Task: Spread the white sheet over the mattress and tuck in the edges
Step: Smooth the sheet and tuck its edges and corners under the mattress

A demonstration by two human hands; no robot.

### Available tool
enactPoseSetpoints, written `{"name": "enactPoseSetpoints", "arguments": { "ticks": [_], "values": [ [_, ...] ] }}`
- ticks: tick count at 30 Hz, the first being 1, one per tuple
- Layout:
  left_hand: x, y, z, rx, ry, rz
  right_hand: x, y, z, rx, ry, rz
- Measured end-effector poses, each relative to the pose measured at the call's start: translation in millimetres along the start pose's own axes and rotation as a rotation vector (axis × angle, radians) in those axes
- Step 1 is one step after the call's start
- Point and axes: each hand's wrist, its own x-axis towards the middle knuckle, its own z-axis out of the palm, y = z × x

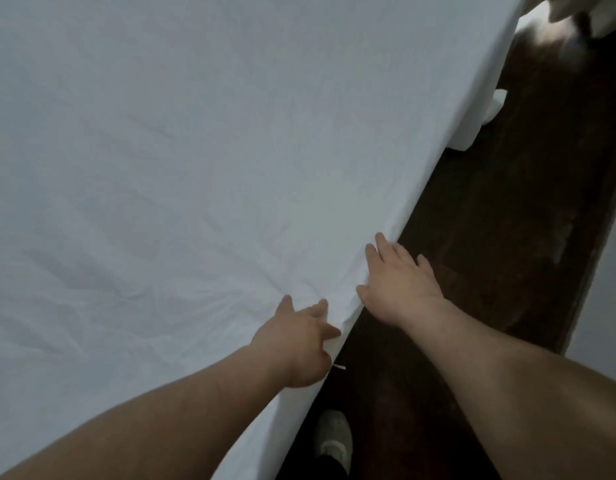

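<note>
White sheet (195,150) across mattress beside dark wood floor (490,254); left hand (296,344) pinching its edge, right hand (400,289) flat, fingers straight.

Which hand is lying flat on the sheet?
The right hand: its fingers lie straight along the white sheet's edge. The left hand has fingers curled, pinching the fabric.

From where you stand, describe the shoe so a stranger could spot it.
Follow the white sheet down its right edge to the dark floor. At the picture's bottom, below the left hand, sits a pale shoe, the only light shape there.
</note>
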Motion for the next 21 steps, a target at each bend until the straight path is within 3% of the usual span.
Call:
{"name": "enactPoseSetpoints", "arguments": {
  "ticks": [5,11,14,21],
  "values": [
    [-29.5,-3.2,-5.6,-0.219,-0.014,-0.014,-39.4,-27.2,-5.3,0.047,0.081,-0.030],
    [-100.2,-55.6,21.4,-0.224,0.103,-0.130,-103.9,-79.3,2.7,0.061,0.108,-0.034],
    [-161.0,-93.6,36.7,-0.135,0.213,-0.229,-144.7,-124.0,8.5,-0.006,0.130,-0.057],
    [-350.2,-194.1,90.4,-0.237,0.382,-0.350,-264.0,-284.2,4.6,0.027,0.183,-0.087]
  ]
}}
